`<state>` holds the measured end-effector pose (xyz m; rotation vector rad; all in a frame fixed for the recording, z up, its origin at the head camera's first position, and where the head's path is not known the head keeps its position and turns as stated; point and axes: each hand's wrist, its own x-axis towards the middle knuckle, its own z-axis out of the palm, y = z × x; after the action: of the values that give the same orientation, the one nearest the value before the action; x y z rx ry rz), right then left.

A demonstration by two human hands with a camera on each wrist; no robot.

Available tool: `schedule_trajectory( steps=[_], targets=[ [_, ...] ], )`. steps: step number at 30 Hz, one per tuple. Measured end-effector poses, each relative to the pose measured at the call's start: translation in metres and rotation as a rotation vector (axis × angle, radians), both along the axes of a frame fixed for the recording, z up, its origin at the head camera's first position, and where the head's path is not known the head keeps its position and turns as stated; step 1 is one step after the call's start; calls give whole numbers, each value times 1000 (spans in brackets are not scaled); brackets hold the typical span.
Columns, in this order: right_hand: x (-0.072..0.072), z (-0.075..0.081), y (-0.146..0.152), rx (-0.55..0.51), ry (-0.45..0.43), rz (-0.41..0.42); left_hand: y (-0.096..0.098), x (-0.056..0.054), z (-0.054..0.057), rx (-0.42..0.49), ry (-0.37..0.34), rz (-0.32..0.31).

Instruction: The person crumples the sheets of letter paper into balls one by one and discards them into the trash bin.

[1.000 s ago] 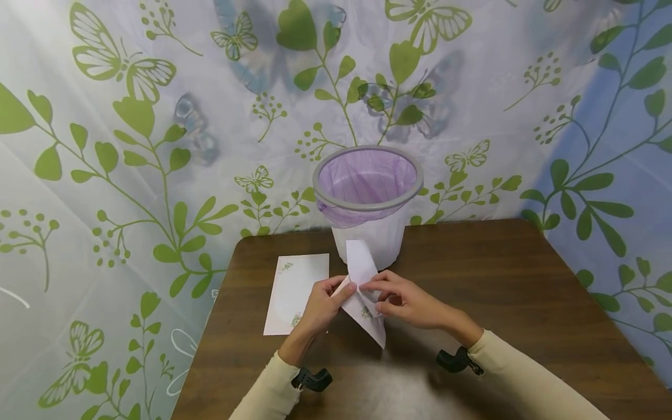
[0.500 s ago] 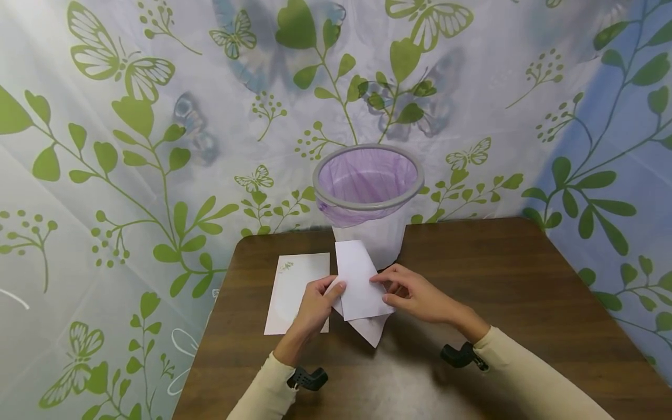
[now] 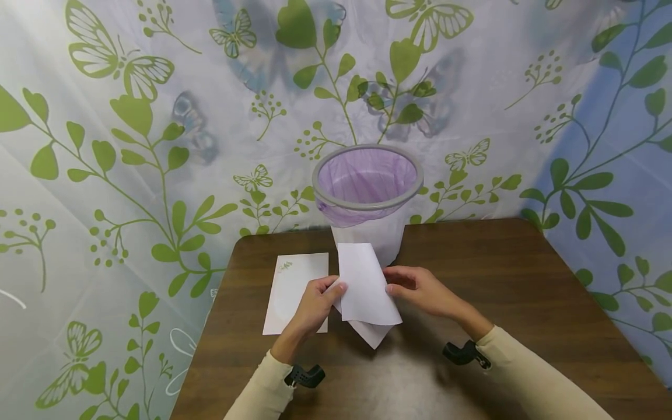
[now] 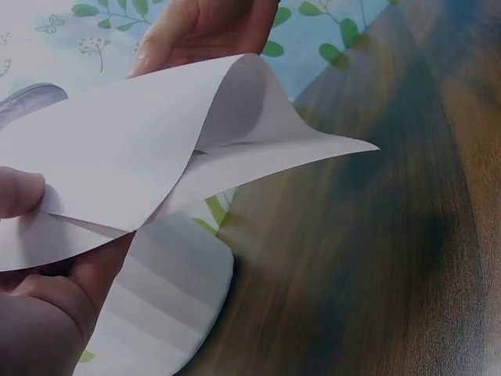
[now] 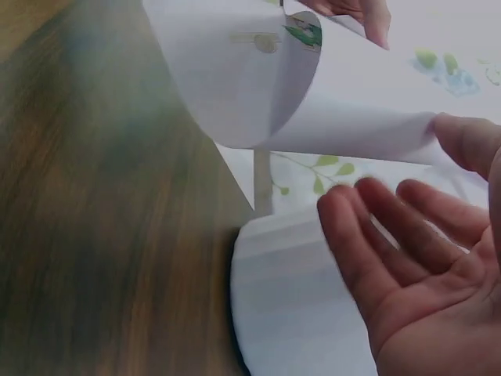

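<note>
My left hand (image 3: 315,306) pinches a sheet of paper (image 3: 364,289) at its left side, thumb on top and fingers underneath. The paper is bent over on itself in a loose, uncreased fold, its plain white side up and a pointed corner sticking out below. In the left wrist view the curved fold (image 4: 246,82) stands hollow. My right hand (image 5: 430,290) is at the opposite edge. Its thumb touches the paper there, while its fingers spread loosely below, apart from the thumb. A bit of green print (image 5: 305,33) shows inside the curl.
A second sheet with a floral corner (image 3: 298,291) lies flat on the brown wooden table (image 3: 499,280), left of my hands. Just behind the paper stands a white wastebasket (image 3: 385,233) with a grey rim and purple liner. A butterfly-and-leaf curtain (image 3: 210,116) hangs behind the table.
The held paper has turned from a narrow slant, with its flower print showing, to a broader white flap. My right hand has shifted right along its edge; the left keeps its grip.
</note>
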<state>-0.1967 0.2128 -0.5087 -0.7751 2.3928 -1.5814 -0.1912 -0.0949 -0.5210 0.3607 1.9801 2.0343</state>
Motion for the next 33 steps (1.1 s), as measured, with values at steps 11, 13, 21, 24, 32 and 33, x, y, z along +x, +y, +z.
schedule_trajectory(
  steps=[11, 13, 21, 24, 32, 33],
  targets=[
    [2, 2, -4, -102, -114, 5, -8, -1, -6, -216, 161, -10],
    [2, 3, -5, -103, -124, -1, -9, -1, -7, -248, 188, -10],
    [2, 4, -7, -97, -109, -32, -10, 0, -8, -267, 241, -15],
    [1, 2, -7, -83, -71, -49, -11, -2, -8, -271, 264, -4],
    [0, -1, -5, -111, 10, -67, -12, -4, -7, -235, 271, -1],
    [0, -1, -5, -110, 33, -66, -12, -4, -7, -229, 262, -6]
  ],
)
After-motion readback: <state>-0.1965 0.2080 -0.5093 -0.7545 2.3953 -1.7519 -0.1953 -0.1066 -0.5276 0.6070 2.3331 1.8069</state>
